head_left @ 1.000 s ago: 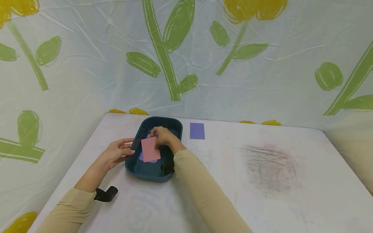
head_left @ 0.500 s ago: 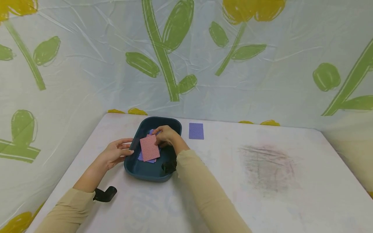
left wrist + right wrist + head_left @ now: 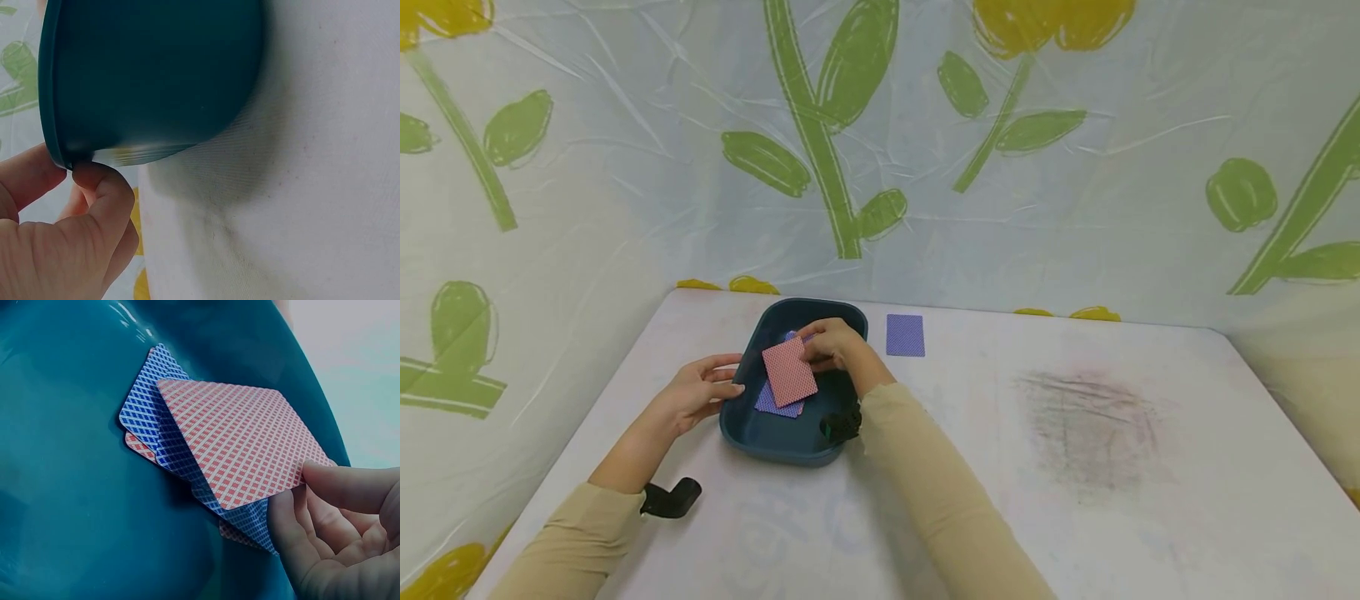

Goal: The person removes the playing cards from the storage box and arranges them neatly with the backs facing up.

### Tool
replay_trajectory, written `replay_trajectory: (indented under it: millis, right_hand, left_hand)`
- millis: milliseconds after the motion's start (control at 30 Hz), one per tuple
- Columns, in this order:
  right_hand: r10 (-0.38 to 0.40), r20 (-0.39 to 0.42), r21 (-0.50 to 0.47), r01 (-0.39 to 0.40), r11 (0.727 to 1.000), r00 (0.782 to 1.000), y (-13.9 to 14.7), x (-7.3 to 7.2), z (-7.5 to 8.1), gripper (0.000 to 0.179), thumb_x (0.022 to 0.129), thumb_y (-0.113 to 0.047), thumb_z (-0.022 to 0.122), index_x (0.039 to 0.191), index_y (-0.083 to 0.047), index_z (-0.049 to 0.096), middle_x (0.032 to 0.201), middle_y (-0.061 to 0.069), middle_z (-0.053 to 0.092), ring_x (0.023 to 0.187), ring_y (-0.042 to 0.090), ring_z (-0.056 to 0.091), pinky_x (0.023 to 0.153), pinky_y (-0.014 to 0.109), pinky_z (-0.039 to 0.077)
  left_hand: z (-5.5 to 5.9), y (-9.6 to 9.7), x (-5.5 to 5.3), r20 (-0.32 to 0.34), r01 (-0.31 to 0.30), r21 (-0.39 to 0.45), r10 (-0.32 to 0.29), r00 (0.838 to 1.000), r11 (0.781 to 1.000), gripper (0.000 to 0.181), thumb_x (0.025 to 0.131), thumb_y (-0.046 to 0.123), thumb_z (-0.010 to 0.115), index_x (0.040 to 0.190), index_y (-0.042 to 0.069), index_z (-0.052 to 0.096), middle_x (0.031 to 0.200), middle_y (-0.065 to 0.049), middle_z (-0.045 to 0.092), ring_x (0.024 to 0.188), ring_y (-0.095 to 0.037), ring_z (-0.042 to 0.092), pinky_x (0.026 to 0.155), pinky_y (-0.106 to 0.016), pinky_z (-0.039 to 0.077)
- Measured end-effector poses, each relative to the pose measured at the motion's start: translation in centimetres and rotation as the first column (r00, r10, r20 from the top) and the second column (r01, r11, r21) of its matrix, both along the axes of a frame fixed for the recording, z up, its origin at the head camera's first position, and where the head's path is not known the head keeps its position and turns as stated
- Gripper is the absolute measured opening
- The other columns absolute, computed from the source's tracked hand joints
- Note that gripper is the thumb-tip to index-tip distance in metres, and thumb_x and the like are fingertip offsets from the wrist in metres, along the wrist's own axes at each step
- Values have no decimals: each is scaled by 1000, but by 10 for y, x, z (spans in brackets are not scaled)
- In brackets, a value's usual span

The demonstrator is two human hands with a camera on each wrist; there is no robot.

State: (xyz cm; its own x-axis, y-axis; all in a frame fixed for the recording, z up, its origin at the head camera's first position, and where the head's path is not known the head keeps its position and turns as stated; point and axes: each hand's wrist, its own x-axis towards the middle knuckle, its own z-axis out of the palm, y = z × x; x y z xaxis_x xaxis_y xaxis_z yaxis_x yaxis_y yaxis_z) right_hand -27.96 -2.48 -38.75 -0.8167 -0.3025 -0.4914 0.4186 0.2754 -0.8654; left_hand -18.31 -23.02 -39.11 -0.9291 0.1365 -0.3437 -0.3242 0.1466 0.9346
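A dark teal plastic tub [image 3: 786, 457] stands on the table with several playing cards in it, face down. My right hand [image 3: 835, 343] is over the tub and pinches a red-backed playing card [image 3: 790, 372] by its edge between thumb and fingers. In the right wrist view this card is tilted above a loose pile of blue-backed cards [image 3: 140, 415] and red-backed cards [image 3: 139, 447]. At the tub's left side, my left hand [image 3: 688, 396] pinches the rim [image 3: 49, 119] between thumb and finger, as the left wrist view shows.
One blue-backed card [image 3: 906, 335] lies on the white table [image 3: 970, 467] to the right of the tub. A dark smudge [image 3: 1090, 437] marks the cloth farther right. A flower-patterned sheet [image 3: 1060, 217] hangs behind the table. Black wrist devices [image 3: 673, 500] are on both arms.
The red-backed card has lifted and turned in my right hand, uncovering more of the blue-backed card beneath. My right hand has moved slightly up. The left hand stays at the rim.
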Motion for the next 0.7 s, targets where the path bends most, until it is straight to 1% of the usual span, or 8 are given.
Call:
replay_trajectory:
  millis: [133,367,567,700]
  right_hand:
    - [-4,5,-20,4,1000,1000,2,0,2,39,80,14,60,116,-1,62,82,8,56,69,17,54,80,40,51]
    - [-20,19,-59,21,998,1000,3,-1,4,39,81,15,59,117,1,61,83,8,56,68,17,55,76,37,52]
    - [-17,10,-89,17,996,1000,6,-1,7,40,81,15,59,118,2,59,85,7,56,71,17,56,76,36,52]
    - [-14,3,-110,14,994,1000,8,-1,10,41,82,13,58,121,1,58,86,8,57,71,17,57,74,34,52]
  left_hand:
    - [0,0,0,1,-1,-4,1,1000,1000,63,89,-2,57,143,-4,25,131,-26,38,89,-8,55,77,-26,49]
    - [1,1,0,10,-4,-12,4,1000,1000,64,89,0,58,144,-3,25,132,-26,37,89,-9,55,77,-26,49]
    - [0,0,0,10,-5,-22,5,1000,1000,64,89,0,59,144,-3,26,132,-26,38,89,-10,55,79,-28,49]
    - [-1,-1,0,7,-8,-12,9,1000,1000,64,89,0,59,144,-3,26,131,-26,38,90,-10,55,79,-27,49]
